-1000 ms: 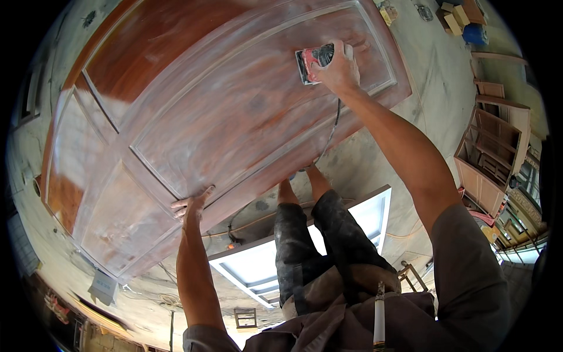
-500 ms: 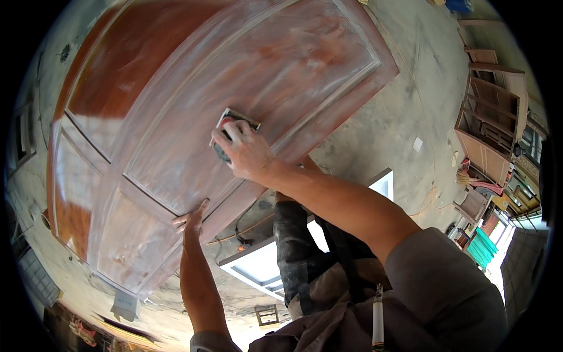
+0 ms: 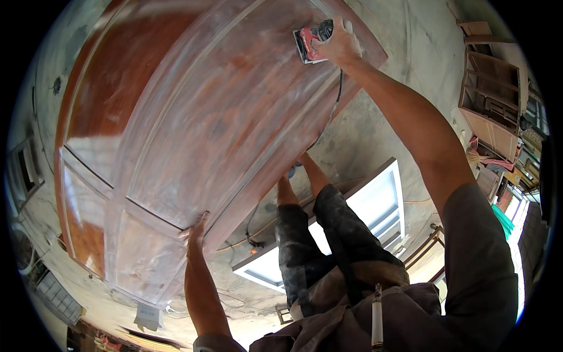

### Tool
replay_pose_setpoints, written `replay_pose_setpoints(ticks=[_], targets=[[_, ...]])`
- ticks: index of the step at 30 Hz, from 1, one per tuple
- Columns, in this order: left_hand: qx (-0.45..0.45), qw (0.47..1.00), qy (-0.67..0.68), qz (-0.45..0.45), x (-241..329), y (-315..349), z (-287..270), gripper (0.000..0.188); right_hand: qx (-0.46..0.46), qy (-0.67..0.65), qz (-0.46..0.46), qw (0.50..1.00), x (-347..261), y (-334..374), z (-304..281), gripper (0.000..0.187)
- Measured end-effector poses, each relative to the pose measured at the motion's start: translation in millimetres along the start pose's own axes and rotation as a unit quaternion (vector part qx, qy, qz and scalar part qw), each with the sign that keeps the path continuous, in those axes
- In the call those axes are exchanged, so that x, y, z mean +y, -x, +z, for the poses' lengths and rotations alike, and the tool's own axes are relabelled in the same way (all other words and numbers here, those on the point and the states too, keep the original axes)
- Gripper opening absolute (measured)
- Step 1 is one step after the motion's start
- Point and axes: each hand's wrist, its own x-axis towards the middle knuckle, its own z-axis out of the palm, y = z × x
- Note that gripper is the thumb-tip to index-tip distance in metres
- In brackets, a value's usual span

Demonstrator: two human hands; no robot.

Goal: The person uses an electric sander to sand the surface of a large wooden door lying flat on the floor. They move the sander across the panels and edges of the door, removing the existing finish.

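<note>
A: Why is the right hand [image 3: 342,44] wrapped so high on the sander [image 3: 311,46]?

B: Its fingers and thumb are clamped around the black top of the red body, probably so that the palm can press the pad flat. The sander sits at the far right of the panelled wooden door [image 3: 205,129], apparently touching it.

A: And the left hand [image 3: 196,227]?

B: It's resting on the door's near edge, thumb apart from the fingers and holding no tool. I'd judge it a brace for the leaning body. Whether any fingertips hook into the groove, I can't tell.

A: The cord [image 3: 337,108] trails on the near side.

B: Over the near edge, yes, which seems to keep it clear of the pad. The white-framed panel [image 3: 397,182] lies nearer, by the legs, apart from the door.
</note>
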Motion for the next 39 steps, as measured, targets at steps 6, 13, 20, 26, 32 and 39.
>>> replay_pose_setpoints(ticks=[6, 13, 20, 26, 32, 39], targets=[[0.035, 0.999, -0.025, 0.009, -6.3, -17.5, -2.6, 0.174, -0.043, -0.091, -0.093, 0.991, -84.6, 112.7, 21.7, 0.075], [0.015, 0.996, 0.008, 0.092, -1.5, -13.4, -1.8, 0.175, -0.146, -0.103, -0.284, 0.942, -180.2, 262.8, 48.6, 0.078], [-0.018, 0.998, 0.033, 0.053, 6.2, 12.2, 4.8, 0.172, -0.149, -0.133, -0.3, 0.933, -142.2, 244.4, 45.4, 0.078], [-0.044, 0.997, 0.026, 0.058, 8.2, -3.7, 5.9, 0.172, -0.089, -0.102, -0.2, 0.97, -45.2, 132.7, 8.8, 0.074], [-0.03, 0.997, 0.006, 0.074, 11.5, -2.9, 16.5, 0.172, -0.022, -0.03, -0.1, 0.994, 35.0, 34.0, -13.7, 0.077], [-0.019, 0.998, -0.015, 0.056, 5.7, -12.4, -2.6, 0.169, -0.028, -0.087, -0.029, 0.995, -26.0, 112.8, 7.5, 0.073]])
